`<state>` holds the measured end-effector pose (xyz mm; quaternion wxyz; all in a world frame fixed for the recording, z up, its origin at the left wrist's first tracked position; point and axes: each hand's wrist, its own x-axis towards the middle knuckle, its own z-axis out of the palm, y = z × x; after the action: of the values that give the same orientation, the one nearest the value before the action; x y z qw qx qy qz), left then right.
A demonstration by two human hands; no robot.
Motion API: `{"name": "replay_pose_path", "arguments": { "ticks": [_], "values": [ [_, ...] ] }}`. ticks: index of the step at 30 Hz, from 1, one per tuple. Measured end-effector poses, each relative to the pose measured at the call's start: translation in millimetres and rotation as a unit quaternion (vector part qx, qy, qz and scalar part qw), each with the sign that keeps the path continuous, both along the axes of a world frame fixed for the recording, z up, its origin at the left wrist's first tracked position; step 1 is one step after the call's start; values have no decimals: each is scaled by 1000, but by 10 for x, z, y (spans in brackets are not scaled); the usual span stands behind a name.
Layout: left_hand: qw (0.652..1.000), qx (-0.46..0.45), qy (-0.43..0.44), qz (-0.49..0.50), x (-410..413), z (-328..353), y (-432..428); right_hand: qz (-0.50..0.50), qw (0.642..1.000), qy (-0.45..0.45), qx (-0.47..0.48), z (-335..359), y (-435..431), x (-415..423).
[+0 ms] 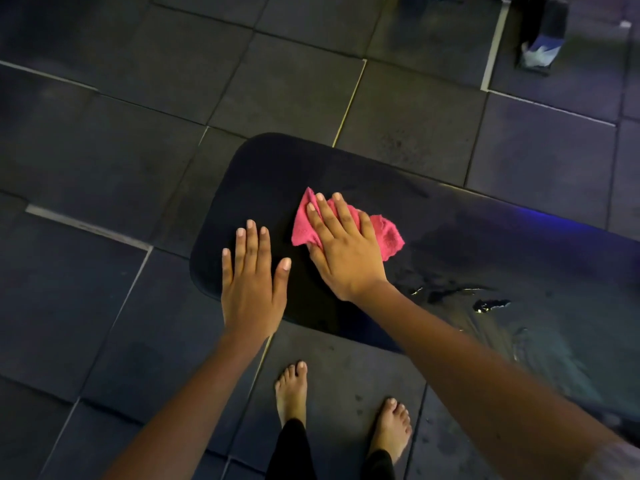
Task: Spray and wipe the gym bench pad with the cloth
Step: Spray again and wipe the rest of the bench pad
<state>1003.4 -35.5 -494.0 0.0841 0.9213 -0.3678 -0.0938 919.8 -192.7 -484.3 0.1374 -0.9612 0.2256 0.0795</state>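
1 wide-angle view, worn on the head, looks steeply down from above and behind the left hand (251,285) and right hand (346,251), close to both, facing forward to floor tiles (138,46) beyond them.

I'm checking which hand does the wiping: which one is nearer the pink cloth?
Right. The right hand presses flat on the pink cloth. The left hand lies flat on the bench pad, to the cloth's left, not touching it.
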Motion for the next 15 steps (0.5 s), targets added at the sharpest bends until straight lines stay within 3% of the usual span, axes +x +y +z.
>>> {"name": "replay_pose_path", "arguments": {
  "ticks": [6, 15],
  "values": [
    [996, 19, -39, -79, -351, -8, -95, 12, 999, 18, -26, 27, -61, -560],
    [985, 11, 13, -173, -1154, 9, -404, -135, 988, 17, -76, 29, -273, -1734]
  ]
}}
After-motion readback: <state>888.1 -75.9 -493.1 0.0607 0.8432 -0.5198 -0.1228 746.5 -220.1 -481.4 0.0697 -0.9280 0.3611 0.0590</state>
